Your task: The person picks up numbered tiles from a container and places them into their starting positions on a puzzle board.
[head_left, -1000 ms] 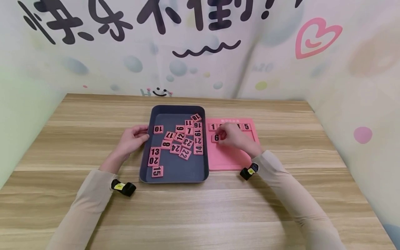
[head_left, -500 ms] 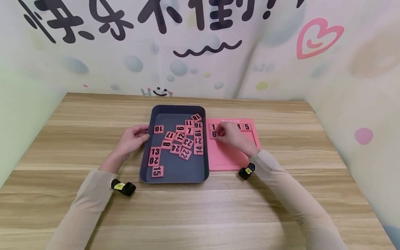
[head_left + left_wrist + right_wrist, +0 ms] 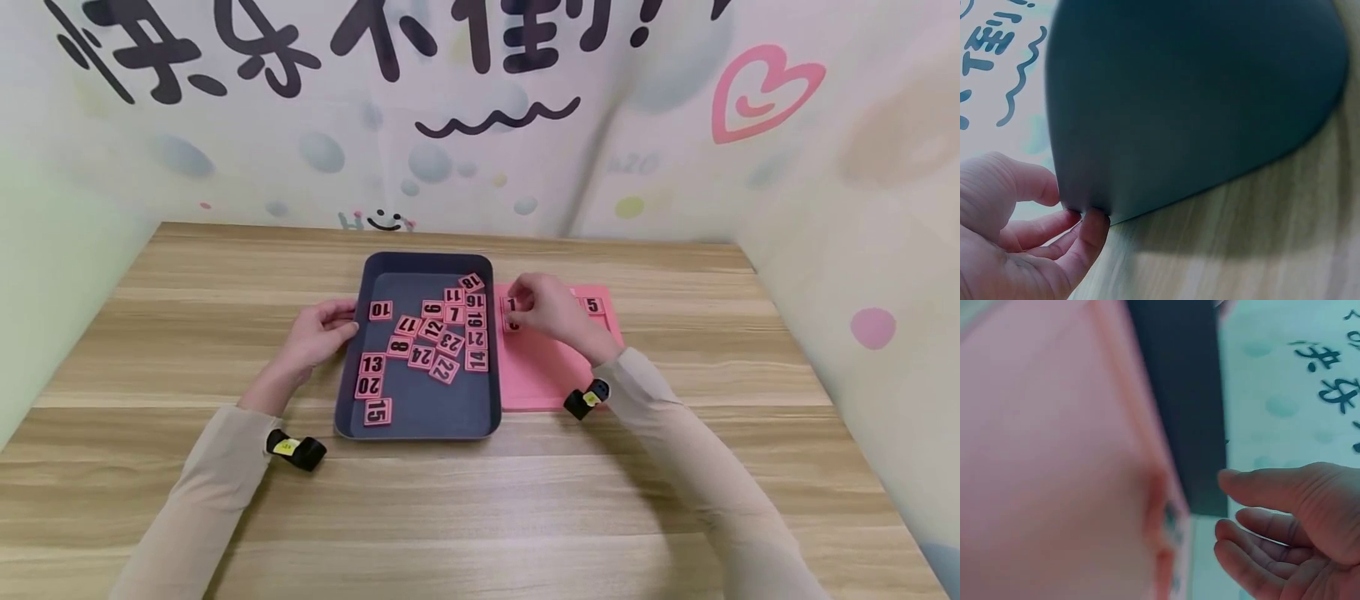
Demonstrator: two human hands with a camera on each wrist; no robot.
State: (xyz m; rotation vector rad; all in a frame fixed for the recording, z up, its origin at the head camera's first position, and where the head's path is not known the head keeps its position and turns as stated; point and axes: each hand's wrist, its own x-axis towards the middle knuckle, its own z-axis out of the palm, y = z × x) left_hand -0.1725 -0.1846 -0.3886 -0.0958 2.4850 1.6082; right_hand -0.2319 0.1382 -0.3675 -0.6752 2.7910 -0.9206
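Note:
In the head view, my right hand (image 3: pixel 551 308) hovers over the upper left of a pink number-puzzle board (image 3: pixel 547 379), its thumb and fingers apart with nothing between them. Under its fingertips, tile 1 (image 3: pixel 511 303) and tile 6 below it are partly covered. Tile 5 (image 3: pixel 592 306) shows at the top right; the middle of that row is hidden. The right wrist view also shows a gap between thumb (image 3: pixel 1260 485) and fingers. My left hand (image 3: pixel 315 335) rests its fingertips against the left side of a dark tray (image 3: pixel 427 417); the left wrist view shows them at its edge.
Several loose pink number tiles (image 3: pixel 442 329) lie in the tray, turned various ways. Tiles 13, 20 and 15 (image 3: pixel 378 412) sit near its left wall. Tray and board stand side by side on a wooden table (image 3: pixel 480 517). A printed wall (image 3: pixel 300 167) rises behind.
My right hand slid tile 6 up and left to just below tile 1, then let go of it and shifted slightly up and left. My left hand and the tray stayed put.

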